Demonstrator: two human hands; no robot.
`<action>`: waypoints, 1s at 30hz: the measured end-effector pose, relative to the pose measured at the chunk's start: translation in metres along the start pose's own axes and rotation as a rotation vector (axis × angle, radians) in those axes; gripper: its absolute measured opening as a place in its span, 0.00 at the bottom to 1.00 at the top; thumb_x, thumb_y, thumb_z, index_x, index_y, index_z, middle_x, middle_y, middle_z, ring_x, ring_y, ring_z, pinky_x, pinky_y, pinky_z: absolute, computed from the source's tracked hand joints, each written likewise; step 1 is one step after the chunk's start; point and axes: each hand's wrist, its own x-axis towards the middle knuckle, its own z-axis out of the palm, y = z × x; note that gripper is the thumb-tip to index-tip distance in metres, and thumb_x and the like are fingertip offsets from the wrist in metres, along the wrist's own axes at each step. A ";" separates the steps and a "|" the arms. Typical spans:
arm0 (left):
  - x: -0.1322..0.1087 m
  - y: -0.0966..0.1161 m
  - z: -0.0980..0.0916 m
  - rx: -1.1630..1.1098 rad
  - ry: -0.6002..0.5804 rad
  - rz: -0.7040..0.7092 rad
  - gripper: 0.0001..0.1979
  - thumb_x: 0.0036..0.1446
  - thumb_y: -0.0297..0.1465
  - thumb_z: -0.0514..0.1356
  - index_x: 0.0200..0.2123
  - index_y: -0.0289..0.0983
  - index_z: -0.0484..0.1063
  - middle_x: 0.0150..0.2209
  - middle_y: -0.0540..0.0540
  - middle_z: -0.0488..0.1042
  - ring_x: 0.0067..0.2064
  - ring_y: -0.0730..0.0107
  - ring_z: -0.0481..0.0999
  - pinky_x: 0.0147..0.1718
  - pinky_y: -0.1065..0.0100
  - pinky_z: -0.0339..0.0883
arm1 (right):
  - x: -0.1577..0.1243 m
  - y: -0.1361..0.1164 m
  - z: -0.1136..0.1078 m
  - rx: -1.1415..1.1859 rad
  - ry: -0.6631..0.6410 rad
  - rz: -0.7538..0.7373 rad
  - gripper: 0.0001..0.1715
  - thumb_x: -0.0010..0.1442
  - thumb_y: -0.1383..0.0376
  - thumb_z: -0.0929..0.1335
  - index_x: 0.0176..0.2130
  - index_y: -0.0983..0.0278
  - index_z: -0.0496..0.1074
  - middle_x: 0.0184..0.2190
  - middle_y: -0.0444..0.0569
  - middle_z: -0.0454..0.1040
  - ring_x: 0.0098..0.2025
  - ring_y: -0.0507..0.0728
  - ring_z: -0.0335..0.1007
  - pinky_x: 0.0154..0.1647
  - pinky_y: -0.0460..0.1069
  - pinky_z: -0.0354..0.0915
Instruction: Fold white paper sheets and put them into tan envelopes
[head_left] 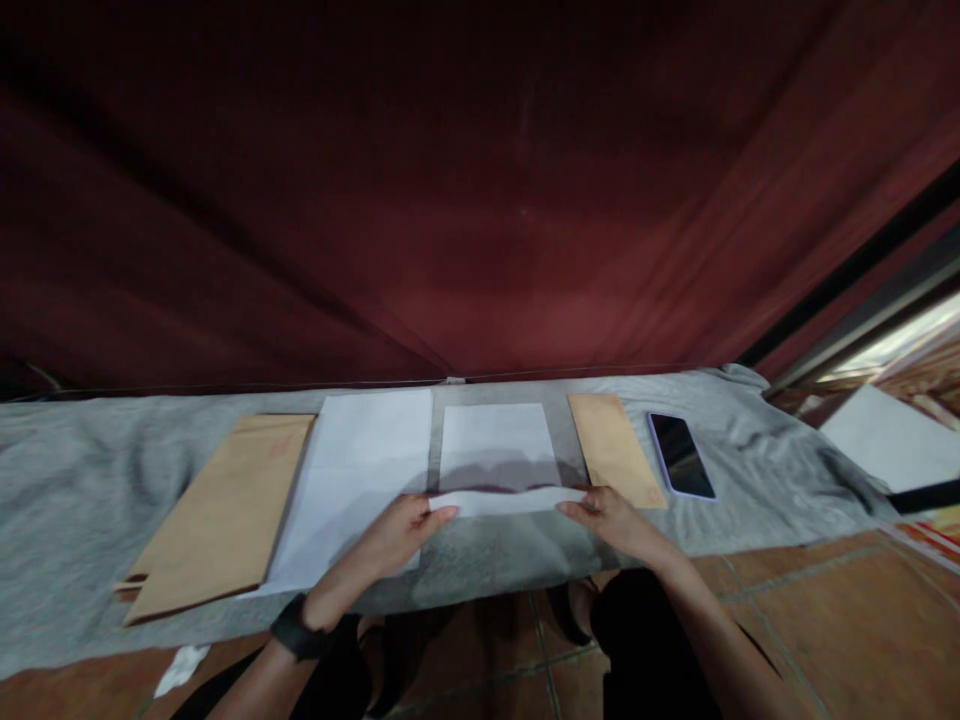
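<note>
Together, both hands hold a strip of white paper point(508, 501), one at each end. The left hand point(401, 530) pinches the left end, with its thumb on the near side. The right hand point(609, 520) pinches the right end the same way. The strip runs straight across, just above the gray cloth point(772, 450), and it makes a dark shadow. Right behind it, a white sheet point(496, 432) lies flat on the cloth. I cannot tell if the strip and the sheet are one piece.

To the left is a bigger white paper point(375, 430), partly under the left arm. Next to that is a pile of brown envelopes point(225, 510), and its right side covers the edge of the bigger paper. To the right, one brown envelope point(616, 445) lies close to the right hand. A phone point(681, 455) with a dark screen and a light purple edge lies just past it. There is a black watch point(298, 630) on the left wrist. A dark red wall point(480, 220) stands behind the cloth.
</note>
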 end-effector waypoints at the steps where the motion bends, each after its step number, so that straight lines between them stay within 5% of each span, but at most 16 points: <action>1: 0.004 0.000 0.001 -0.045 0.030 -0.039 0.19 0.55 0.47 0.62 0.25 0.37 0.78 0.24 0.49 0.75 0.33 0.60 0.75 0.30 0.68 0.68 | 0.005 0.001 0.003 0.036 0.009 0.034 0.26 0.66 0.50 0.63 0.33 0.64 0.81 0.28 0.48 0.79 0.32 0.58 0.75 0.34 0.48 0.68; 5: 0.026 0.002 0.006 -0.140 0.145 -0.054 0.18 0.55 0.46 0.61 0.24 0.37 0.74 0.22 0.51 0.70 0.30 0.66 0.71 0.27 0.70 0.62 | 0.031 -0.002 0.009 0.059 0.102 0.076 0.24 0.66 0.53 0.62 0.33 0.65 0.77 0.24 0.44 0.75 0.29 0.55 0.69 0.29 0.46 0.60; 12: 0.059 0.010 0.015 0.166 0.312 -0.188 0.17 0.60 0.40 0.56 0.21 0.40 0.66 0.19 0.53 0.64 0.26 0.70 0.67 0.27 0.70 0.53 | 0.059 -0.017 0.021 -0.330 0.184 0.277 0.19 0.70 0.58 0.61 0.39 0.62 0.78 0.35 0.51 0.82 0.39 0.57 0.77 0.34 0.46 0.61; 21: 0.080 0.018 0.015 0.265 0.317 -0.332 0.16 0.62 0.41 0.55 0.25 0.41 0.69 0.26 0.49 0.74 0.30 0.66 0.73 0.27 0.69 0.54 | 0.075 -0.028 0.026 -0.517 0.243 0.363 0.19 0.71 0.56 0.62 0.47 0.63 0.77 0.40 0.57 0.83 0.43 0.60 0.80 0.37 0.47 0.66; 30: 0.085 -0.001 0.008 -0.100 0.261 -0.256 0.23 0.57 0.52 0.55 0.24 0.39 0.70 0.19 0.52 0.66 0.25 0.68 0.68 0.23 0.70 0.56 | 0.086 -0.030 0.025 -0.494 0.264 0.359 0.21 0.72 0.55 0.60 0.45 0.63 0.77 0.40 0.56 0.82 0.44 0.59 0.80 0.37 0.47 0.65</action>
